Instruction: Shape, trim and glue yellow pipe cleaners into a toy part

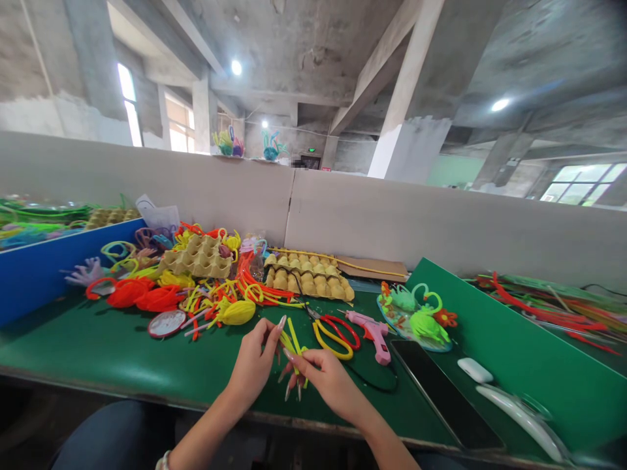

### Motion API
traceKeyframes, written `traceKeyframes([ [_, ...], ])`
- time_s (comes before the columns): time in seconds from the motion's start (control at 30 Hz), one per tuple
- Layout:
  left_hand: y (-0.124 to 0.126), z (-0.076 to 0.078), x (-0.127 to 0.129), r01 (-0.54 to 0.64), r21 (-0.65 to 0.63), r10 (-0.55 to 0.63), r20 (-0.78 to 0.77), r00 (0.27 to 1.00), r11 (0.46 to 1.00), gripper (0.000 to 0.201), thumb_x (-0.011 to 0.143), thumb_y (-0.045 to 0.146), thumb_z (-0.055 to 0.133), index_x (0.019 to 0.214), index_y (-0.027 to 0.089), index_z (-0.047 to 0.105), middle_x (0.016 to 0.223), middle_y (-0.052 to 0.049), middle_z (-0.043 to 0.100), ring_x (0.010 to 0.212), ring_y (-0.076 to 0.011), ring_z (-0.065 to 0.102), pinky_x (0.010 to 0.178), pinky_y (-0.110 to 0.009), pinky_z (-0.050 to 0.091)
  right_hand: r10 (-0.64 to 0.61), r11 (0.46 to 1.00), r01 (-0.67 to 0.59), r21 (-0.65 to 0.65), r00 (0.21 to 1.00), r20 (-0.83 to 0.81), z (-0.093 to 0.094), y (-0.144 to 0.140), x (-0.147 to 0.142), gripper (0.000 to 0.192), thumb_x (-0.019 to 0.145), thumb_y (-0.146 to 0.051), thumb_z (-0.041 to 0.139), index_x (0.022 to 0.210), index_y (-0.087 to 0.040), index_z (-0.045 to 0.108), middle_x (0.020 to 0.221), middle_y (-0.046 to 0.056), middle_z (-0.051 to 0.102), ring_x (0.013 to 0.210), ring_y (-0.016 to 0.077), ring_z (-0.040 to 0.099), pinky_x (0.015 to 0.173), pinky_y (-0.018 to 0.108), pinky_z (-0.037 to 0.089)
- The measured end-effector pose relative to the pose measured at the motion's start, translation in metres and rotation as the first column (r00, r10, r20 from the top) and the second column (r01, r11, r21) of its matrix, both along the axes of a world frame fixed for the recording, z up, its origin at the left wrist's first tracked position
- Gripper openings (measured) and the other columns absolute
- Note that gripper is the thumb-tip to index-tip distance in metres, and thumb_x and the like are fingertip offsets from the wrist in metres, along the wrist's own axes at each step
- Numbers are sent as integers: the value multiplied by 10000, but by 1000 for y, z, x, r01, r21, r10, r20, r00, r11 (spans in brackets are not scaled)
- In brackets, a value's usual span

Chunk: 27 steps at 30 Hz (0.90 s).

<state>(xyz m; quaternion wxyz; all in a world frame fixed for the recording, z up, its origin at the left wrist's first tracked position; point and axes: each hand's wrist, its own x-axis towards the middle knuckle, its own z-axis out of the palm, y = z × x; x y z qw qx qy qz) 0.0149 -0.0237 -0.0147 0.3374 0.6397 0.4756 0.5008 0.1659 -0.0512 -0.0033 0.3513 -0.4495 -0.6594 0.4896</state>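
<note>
Head view, lower centre of the frame: a yellow-green pipe cleaner [294,341] sits between both hands, just above the green table [122,352]. It is thin, fuzzy and bent, its ends sticking up past the fingers. The left hand [255,362] pinches it from the left, the right hand [321,375] grips it from the right, fingertips almost meeting. Just right lie scissors [334,336] and a pink glue gun [373,331].

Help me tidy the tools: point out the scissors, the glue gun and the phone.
scissors [334,337], head view, on the red and yellow handles.
glue gun [373,330], head view, on the pink body.
phone [441,391], head view, on the dark screen.
</note>
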Motion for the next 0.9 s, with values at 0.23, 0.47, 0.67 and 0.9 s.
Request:
traceKeyframes([
  [0.23, 0, 5, -9, -7, 266, 86, -289, 953, 964, 265, 901, 331, 378, 709, 201, 506, 584, 25, 521, 553, -140, 510, 531, -232, 384, 20, 997, -27, -70, 996, -91, 2, 2, 4, 530, 746, -667, 485, 546, -177, 497, 517, -12, 538, 527, 122, 529, 576, 251, 412],
  [0.47, 8, 13, -30, 344, 537, 116, -649, 752, 771, 334, 918, 413, 340, 897, 192, 590, 841, -61, 663, 755, -185, 610, 675, -294, 451, 156, 970, -183, -158, 973, -171, 11, -1, 15, 498, 747, -618, 536, 531, -172, 485, 504, -9, 554, 504, 108, 512, 583, 248, 401],
  [0.67, 9, 10, -31, 380, 600, 141, -642, 753, 704, 355, 925, 396, 329, 836, 190, 603, 756, -48, 668, 674, -159, 607, 622, -273, 443, 213, 951, -243, -190, 963, -163, 15, -3, 20, 478, 765, -578, 544, 522, -171, 492, 504, -15, 557, 492, 98, 503, 584, 236, 393],
  [0.9, 1, 18, -25, 358, 607, 81, -575, 814, 710, 360, 940, 340, 315, 809, 185, 612, 695, -37, 672, 638, -140, 609, 614, -257, 472, 230, 941, -258, -218, 962, -145, 21, -4, 26, 487, 746, -615, 537, 519, -188, 478, 497, -26, 538, 490, 98, 491, 576, 232, 382],
])
